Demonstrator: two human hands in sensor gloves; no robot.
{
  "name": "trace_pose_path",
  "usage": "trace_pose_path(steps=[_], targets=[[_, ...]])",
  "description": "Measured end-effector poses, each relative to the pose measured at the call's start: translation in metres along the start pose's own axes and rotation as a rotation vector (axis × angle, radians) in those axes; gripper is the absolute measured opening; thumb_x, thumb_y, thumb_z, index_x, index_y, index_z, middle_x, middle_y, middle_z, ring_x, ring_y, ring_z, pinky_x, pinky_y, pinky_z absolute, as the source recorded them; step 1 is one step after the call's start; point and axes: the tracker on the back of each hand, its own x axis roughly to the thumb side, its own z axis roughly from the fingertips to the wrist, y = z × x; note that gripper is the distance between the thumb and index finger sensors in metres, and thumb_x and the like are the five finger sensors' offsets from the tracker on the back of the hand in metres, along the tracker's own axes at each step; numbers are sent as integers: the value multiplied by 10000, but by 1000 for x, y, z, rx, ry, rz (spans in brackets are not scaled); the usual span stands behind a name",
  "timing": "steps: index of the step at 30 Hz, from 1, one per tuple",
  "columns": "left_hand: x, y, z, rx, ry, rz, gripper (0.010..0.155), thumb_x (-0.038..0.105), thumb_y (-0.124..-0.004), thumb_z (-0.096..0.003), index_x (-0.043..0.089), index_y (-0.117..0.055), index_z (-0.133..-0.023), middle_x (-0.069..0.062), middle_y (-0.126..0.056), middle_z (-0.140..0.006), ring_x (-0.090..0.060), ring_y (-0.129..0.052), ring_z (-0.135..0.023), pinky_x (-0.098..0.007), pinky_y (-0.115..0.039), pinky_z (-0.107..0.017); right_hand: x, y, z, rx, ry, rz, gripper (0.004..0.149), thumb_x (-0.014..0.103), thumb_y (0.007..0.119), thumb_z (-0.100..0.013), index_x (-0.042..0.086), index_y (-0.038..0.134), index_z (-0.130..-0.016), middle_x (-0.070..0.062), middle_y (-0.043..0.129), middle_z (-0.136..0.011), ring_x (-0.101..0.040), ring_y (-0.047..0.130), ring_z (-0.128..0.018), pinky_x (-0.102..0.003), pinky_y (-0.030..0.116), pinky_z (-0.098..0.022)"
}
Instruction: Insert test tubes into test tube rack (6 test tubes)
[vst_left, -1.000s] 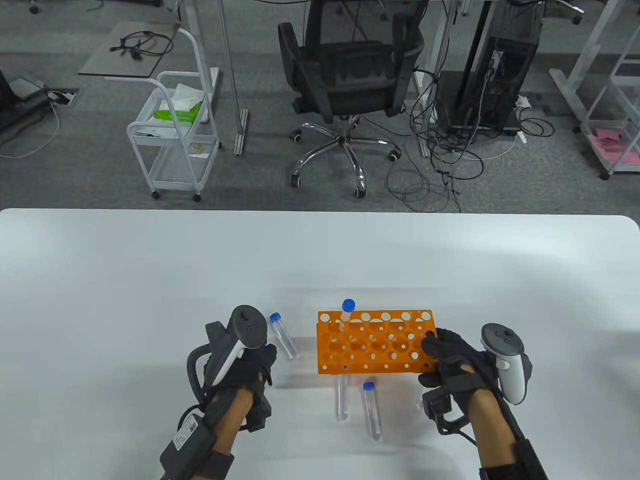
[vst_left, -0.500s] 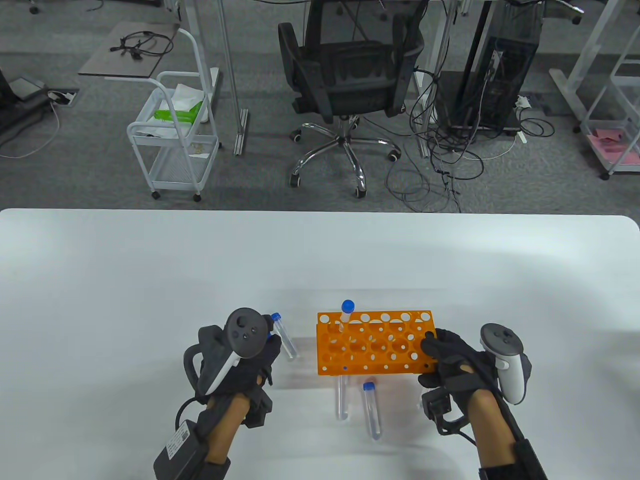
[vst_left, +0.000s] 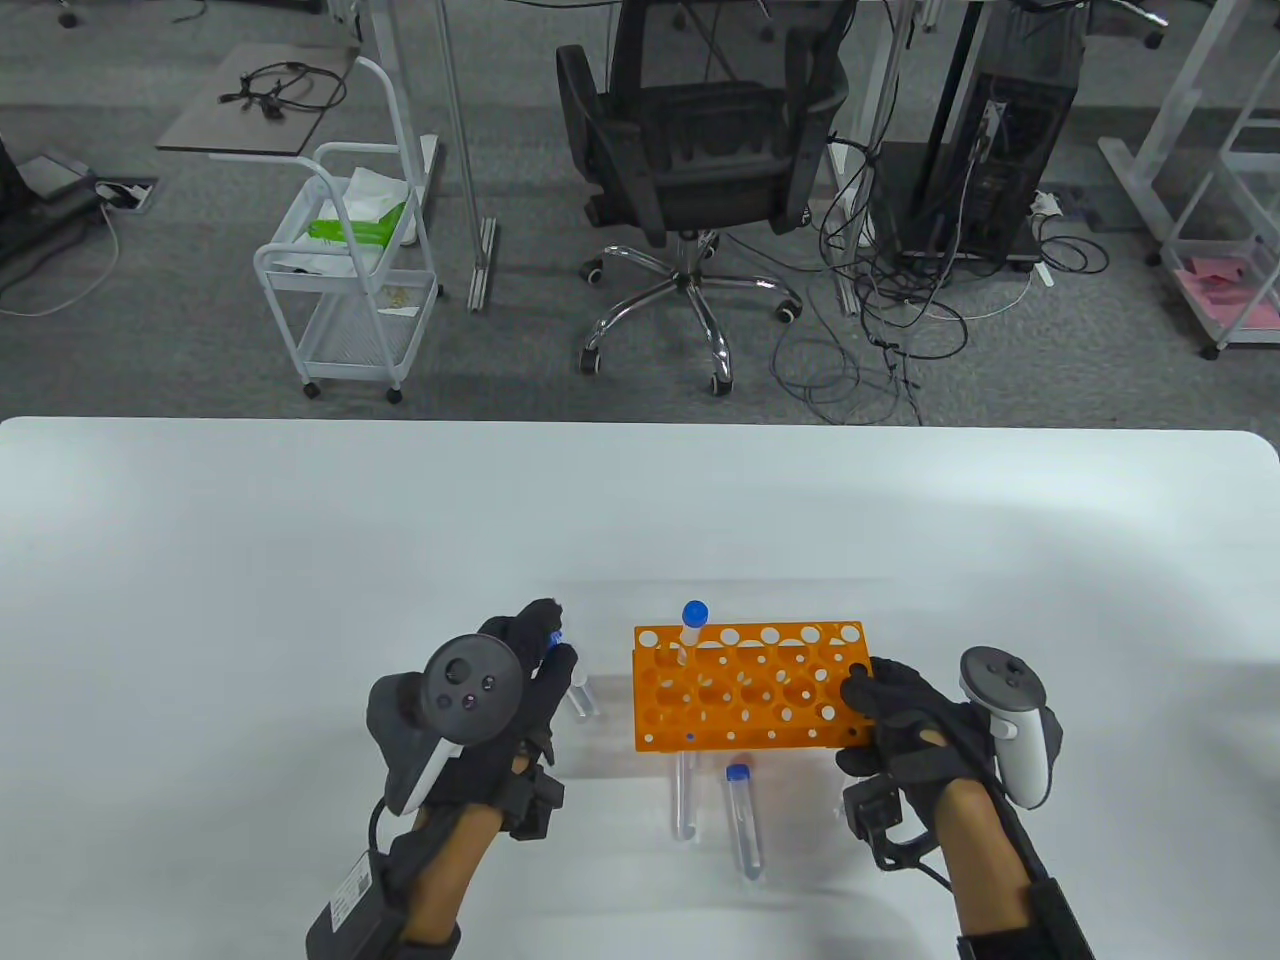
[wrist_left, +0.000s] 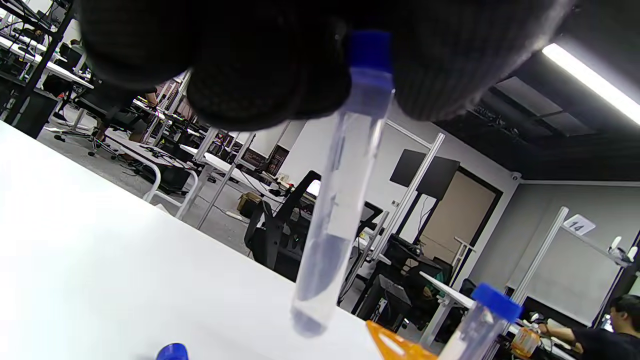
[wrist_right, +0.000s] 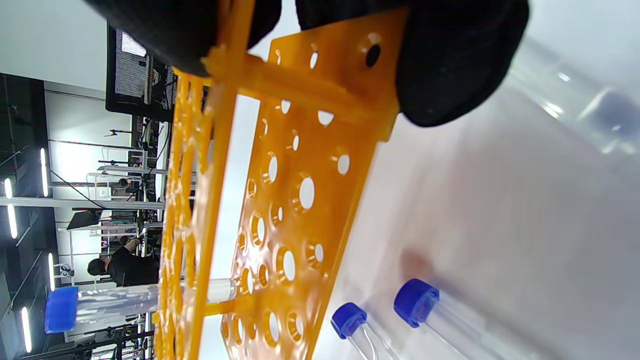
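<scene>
One tube (vst_left: 690, 630) stands in the orange rack (vst_left: 745, 700), which the right hand (vst_left: 900, 725) grips at its end. The left hand (vst_left: 500, 700) pinches another tube (wrist_left: 340, 200) by its cap (bottom hanging free); swinging, it could miss a hole or slip.

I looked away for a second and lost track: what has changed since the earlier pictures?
The left hand moved forward over the test tube lying left of the orange rack and took it by its blue cap; the left wrist view shows it lifted, hanging from the grip. The right hand still holds the rack's right end; one tube still stands in it.
</scene>
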Motion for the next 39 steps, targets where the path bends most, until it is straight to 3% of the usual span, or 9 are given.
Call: trace_pose_path(steps=[15, 39], targets=[[29, -17, 4, -33, -117, 22, 503, 417, -855, -418, 258, -806, -893, -79, -954, -743, -186, -996, -470, -442, -826, -400, 1, 2, 1, 1, -8, 17, 528, 429, 713, -485, 160, 545, -907, -166, 474, -1080, -458, 848, -789, -515, 849, -484], [37, -50, 5, -120, -153, -71, 471, 400, -845, -430, 323, -827, -894, -85, -928, -789, -192, -986, -507, -444, -819, -419, 2, 5, 0, 15, -19, 32, 530, 431, 711, -486, 164, 541, -910, -162, 473, -1081, -453, 848, -792, -510, 851, -486]])
